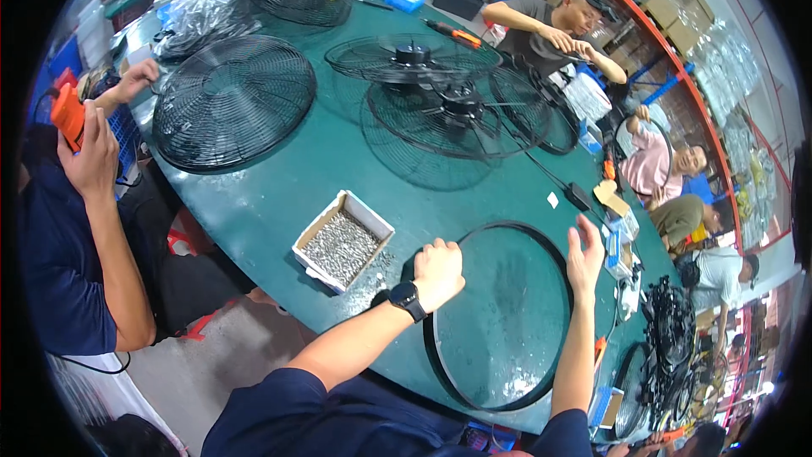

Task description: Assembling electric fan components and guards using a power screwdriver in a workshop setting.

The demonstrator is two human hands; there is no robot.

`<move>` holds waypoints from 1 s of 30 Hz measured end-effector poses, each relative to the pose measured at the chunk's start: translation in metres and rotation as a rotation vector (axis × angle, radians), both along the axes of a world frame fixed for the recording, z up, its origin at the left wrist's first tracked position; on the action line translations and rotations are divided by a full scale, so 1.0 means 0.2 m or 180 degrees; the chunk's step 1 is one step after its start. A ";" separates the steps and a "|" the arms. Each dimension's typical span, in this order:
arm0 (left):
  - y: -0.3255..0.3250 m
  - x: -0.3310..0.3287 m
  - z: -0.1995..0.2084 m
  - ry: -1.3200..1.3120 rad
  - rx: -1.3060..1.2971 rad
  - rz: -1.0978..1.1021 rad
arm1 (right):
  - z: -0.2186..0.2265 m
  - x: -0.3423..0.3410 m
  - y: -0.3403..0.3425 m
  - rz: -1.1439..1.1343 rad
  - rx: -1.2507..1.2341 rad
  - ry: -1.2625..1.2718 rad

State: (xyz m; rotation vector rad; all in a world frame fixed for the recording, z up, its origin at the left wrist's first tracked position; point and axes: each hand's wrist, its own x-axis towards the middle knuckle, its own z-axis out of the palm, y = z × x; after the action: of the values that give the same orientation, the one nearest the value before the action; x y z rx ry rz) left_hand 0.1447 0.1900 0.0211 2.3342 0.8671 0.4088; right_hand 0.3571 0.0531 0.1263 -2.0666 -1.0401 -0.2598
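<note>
A large thin black ring [554, 247] lies on the green table right in front of me. My left hand [440, 276], with a dark watch on its wrist, is closed over the upper left part of the ring. The fingertips are tucked under and hidden. At the ring's right side is my right hand [585, 258], fingers stretched upward and thumb apart, with nothing in it. Left of my left hand stands an open cardboard box [382, 228] full of small metal fasteners, some loose ones scattered beside it.
Round black fan grilles [233, 101] are stacked at the far left of the green table [254, 203]. Fan assemblies [461, 101] stand at the back centre, a cable trailing right. At left, a co-worker's hand [93, 152] is by an orange power tool [66, 114]. Other people work along the far side.
</note>
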 end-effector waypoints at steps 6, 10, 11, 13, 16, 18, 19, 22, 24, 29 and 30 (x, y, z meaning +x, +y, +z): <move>-0.02 0.05 -0.02 -0.0290 0.0119 0.0096 | 0.21 -0.07 0.87 0.1372 0.0631 0.1542; -0.01 0.02 -0.01 -0.0309 0.0072 0.0088 | 0.18 -0.07 1.43 0.1172 0.0708 0.3679; -0.01 0.02 -0.01 -0.0314 0.0096 0.0087 | 0.18 -0.09 1.52 0.0966 0.0748 0.4020; -0.01 0.01 0.01 -0.0360 0.0023 -0.0005 | 0.15 -0.15 1.66 0.0673 0.1060 0.4630; -0.02 0.02 -0.01 -0.0244 0.0112 0.0049 | 0.07 -0.16 1.79 0.0833 0.0908 0.4785; -0.03 0.02 0.03 -0.0110 0.0070 -0.0023 | 0.04 -0.12 1.83 0.0775 0.0963 0.4901; -0.02 0.02 0.02 -0.0117 0.0089 -0.0061 | 0.02 -0.11 1.84 0.0964 0.1002 0.4844; -0.02 0.03 0.00 -0.0189 -0.0036 0.0051 | 0.04 -0.06 1.81 0.0989 0.1549 0.4856; 0.00 0.03 -0.02 -0.0214 -0.0058 0.0063 | 0.07 -0.07 1.75 0.0805 0.1822 0.4806; 0.00 0.03 -0.01 -0.0035 -0.0014 0.0130 | 0.29 -0.05 1.35 0.1074 0.2330 0.5395; 0.00 0.03 -0.01 0.0003 -0.0045 0.0093 | 0.30 0.01 1.25 0.1256 0.2291 0.5168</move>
State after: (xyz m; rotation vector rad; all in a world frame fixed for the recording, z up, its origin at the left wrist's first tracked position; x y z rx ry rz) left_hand 0.1507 0.1907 0.0181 2.3115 0.9026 0.4126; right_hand 0.3590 0.3025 0.1869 -0.8118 -0.1730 0.9659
